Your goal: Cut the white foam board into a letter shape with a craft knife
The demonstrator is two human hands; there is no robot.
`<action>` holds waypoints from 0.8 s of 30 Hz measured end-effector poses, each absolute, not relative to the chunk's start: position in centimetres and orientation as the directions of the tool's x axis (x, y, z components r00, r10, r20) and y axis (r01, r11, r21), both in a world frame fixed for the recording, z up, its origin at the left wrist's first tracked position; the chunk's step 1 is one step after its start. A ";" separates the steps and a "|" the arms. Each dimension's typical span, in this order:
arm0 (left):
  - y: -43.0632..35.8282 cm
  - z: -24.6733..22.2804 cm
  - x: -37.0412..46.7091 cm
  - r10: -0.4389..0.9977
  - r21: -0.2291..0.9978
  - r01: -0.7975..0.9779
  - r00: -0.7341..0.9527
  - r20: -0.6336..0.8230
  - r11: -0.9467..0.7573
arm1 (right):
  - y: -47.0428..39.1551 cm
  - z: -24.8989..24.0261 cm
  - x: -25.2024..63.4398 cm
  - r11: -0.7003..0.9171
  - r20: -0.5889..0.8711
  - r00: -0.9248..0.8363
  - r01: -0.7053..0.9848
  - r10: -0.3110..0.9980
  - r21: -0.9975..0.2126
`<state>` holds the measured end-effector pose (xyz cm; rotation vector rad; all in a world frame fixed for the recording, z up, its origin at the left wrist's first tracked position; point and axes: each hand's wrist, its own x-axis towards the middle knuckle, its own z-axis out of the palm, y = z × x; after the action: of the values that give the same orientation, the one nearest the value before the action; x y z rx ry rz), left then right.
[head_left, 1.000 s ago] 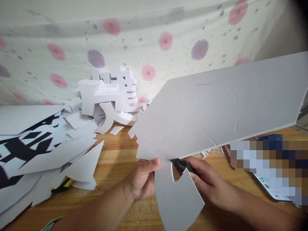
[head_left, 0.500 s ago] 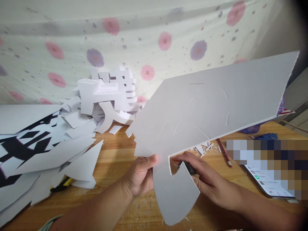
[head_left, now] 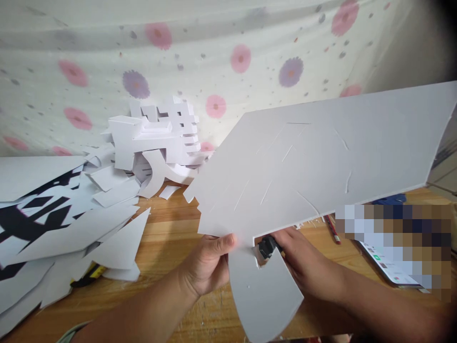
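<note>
A large light-grey foam board (head_left: pixel 285 157) is held up over the table, with slits in its face and a notch near its lower neck. My left hand (head_left: pixel 209 259) grips it at the neck, thumb on the front and fingers behind. Past the notch, my right hand (head_left: pixel 303 267) is closed around a black-handled knife (head_left: pixel 267 247), partly behind the board. The knife's blunt black end shows through the notch; its blade cannot be made out. The rounded lower lobe of the board hides part of the right hand.
White cut board pieces and black-patterned sheets (head_left: pixel 43 205) pile up at left, beside a yellow-and-black utility knife (head_left: pixel 87 275). A white layered model (head_left: pixel 153 138) stands behind. A red pencil (head_left: pixel 332 229), white scraps and a partly blurred phone (head_left: pixel 389 267) lie at right. A flowered curtain (head_left: pixel 178 47) hangs behind.
The board has shifted slightly right and nearer, and its face tilts a little. My right hand has moved behind it, bringing the black handle into the notch. My left hand keeps its grip.
</note>
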<state>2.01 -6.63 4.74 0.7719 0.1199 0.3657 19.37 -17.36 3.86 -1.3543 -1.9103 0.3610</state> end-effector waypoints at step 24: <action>-6.6 4.3 1.9 0.355 0.680 -0.284 0.934 0.037 0.676 | -17.2 3.6 19.1 0.380 0.430 -0.127 0.721 0.894 -0.579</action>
<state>1.88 -6.63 4.31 0.7469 0.1008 0.3603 19.11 -17.16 3.62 -1.3943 -1.8990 0.2953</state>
